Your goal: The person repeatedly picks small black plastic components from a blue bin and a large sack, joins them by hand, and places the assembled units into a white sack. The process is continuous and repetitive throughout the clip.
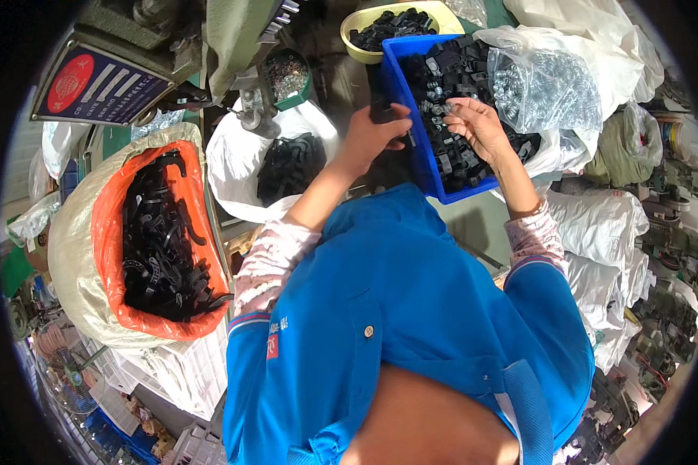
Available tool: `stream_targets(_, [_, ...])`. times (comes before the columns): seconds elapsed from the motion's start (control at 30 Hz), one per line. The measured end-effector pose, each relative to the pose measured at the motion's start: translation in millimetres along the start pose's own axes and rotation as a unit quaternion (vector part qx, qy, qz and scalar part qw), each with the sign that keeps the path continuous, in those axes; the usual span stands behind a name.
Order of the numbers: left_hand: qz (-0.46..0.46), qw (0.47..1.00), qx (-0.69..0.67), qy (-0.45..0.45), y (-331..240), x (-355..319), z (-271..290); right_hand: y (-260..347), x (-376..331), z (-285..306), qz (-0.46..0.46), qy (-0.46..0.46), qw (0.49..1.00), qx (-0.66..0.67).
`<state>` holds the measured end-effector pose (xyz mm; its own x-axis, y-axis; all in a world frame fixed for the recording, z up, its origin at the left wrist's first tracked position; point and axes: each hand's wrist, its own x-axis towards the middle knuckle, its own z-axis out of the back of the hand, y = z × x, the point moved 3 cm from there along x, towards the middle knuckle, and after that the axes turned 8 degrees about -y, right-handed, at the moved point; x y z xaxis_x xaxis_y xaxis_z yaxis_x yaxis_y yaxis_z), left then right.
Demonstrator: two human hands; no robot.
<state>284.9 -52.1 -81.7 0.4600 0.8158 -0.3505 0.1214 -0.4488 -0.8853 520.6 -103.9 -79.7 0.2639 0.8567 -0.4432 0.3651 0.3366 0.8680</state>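
Beside the left wall of a blue bin (411,132), the curled fingers of my left hand (371,138) close around a dark black plastic part (381,110). My right hand (479,130) is over the bin, its fingertips pinched at a small shiny metal coil spring (440,109). Under it lie many black plastic parts (456,159) that fill the bin. A clear plastic bag of metal springs (531,89) rests on the bin's right side, close to my right hand.
A yellow basin (357,50) of black parts stands behind the bin. Left of my left hand are a white sack (233,170) with black parts, a green container (296,97) of small metal pieces, and an orange-lined sack (108,256) of curved black pieces. A machine (236,46) looms at upper left.
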Motion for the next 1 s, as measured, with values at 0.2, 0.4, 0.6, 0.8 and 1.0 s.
stream_targets(0.2, [-0.084,0.991,0.102,0.033,-2,18,-43,5,-35,-21,-0.014,0.051,0.997,0.050])
stream_targets(0.4, [-0.090,0.984,0.148,0.032,7,19,-53,-8,-27,-2,0.005,0.018,1.000,-0.013])
stream_targets(0.6, [-0.026,0.998,0.051,0.013,10,19,-61,-6,-27,2,0.100,0.016,0.994,-0.049])
stream_targets(0.8, [0.058,0.998,-0.009,-0.029,9,27,-60,-1,-30,1,0.200,0.022,0.976,-0.086])
stream_targets(1.0, [0.087,0.995,-0.031,-0.029,8,26,-57,17,-28,-3,0.333,-0.056,0.898,-0.282])
